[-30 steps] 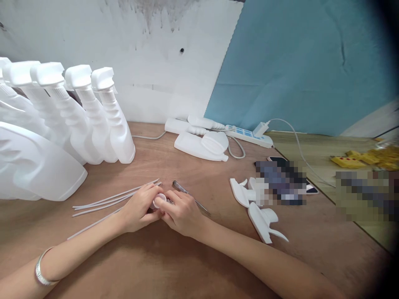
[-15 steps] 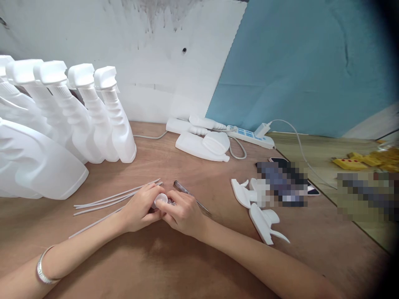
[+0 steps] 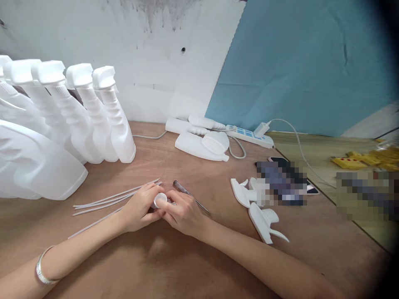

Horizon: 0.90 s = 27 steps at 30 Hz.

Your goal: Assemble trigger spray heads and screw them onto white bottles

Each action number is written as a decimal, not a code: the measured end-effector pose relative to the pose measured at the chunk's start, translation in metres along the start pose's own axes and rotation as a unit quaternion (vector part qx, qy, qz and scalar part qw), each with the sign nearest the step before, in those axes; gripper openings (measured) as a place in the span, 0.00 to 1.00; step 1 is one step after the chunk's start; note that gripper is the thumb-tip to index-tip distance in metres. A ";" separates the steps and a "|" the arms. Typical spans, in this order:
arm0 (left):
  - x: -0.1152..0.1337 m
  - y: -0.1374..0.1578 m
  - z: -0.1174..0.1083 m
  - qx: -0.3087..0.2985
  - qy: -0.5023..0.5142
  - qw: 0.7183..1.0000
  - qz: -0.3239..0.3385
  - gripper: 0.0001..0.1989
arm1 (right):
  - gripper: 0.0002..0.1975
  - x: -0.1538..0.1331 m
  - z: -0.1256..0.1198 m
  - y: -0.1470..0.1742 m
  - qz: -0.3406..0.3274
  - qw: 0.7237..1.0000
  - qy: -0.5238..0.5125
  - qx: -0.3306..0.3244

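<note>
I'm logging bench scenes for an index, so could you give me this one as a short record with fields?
Left hand: curled around a small white round part
Right hand: holding the same part, a digit on its round end
Beside hands: thin white tubes; slim pointed tool
Left side: white spray bottles with heads on
Back: white bottles lying flat; power strip
Right side: loose trigger heads; pixelated patch, contents unclear

readable text: none | labels: none | numbers, brands, signs: none
</note>
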<state>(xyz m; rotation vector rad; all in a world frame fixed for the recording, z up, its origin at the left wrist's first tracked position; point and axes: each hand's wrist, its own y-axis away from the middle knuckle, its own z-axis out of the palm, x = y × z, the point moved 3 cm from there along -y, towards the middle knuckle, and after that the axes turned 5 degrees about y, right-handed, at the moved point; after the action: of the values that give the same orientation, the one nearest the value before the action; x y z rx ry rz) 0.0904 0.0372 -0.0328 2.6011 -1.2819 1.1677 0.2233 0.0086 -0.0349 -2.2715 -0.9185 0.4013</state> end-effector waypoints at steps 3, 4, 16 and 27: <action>0.000 0.000 0.000 -0.003 -0.002 1.000 -0.001 0.07 | 0.06 0.000 0.000 0.000 -0.002 1.000 -0.003 -0.008; 0.000 0.000 0.000 -0.005 -0.003 1.000 -0.003 0.08 | 0.06 -0.001 -0.001 0.000 -0.004 1.000 -0.005 -0.008; -0.001 0.001 0.000 -0.007 -0.012 1.000 -0.008 0.07 | 0.06 0.000 -0.001 0.001 -0.012 0.999 -0.028 0.022; -0.001 0.000 0.000 -0.002 -0.009 1.000 -0.005 0.06 | 0.06 0.002 0.001 0.001 0.010 0.998 -0.051 0.026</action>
<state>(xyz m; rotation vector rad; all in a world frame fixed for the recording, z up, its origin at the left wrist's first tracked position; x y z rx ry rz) 0.0897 0.0377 -0.0331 2.6182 -1.2722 1.1428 0.2245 0.0097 -0.0359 -2.2314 -0.9252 0.5472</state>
